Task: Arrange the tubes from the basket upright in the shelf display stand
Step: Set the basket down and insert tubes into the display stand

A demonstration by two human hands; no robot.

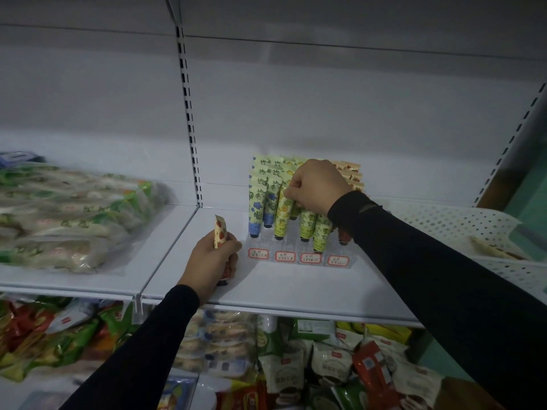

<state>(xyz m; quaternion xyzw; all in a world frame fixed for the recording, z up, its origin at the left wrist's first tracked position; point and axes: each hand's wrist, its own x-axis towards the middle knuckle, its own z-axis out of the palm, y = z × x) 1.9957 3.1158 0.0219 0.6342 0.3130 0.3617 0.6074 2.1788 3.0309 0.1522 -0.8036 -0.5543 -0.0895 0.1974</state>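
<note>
A clear tiered display stand (299, 258) with red-edged price labels sits on the white shelf (284, 288). Several tubes stand upright in it: blue-flowered ones (257, 211) at left, yellow and green ones (307, 224) in the middle, red-patterned ones (350, 170) at right. My right hand (318, 186) reaches over the stand and pinches a yellow tube (282, 216) near its top. My left hand (211, 258) rests on the shelf left of the stand and grips a red-patterned tube (220, 233) upright, cap down. A white perforated basket (461, 223) lies at right, with one tube (494, 248) in it.
Bagged goods in clear and green wrappers (71, 214) fill the shelf section at left, beyond a slotted upright (192, 134). Snack packets (310, 362) crowd the shelf below. The back wall of the shelving is plain white.
</note>
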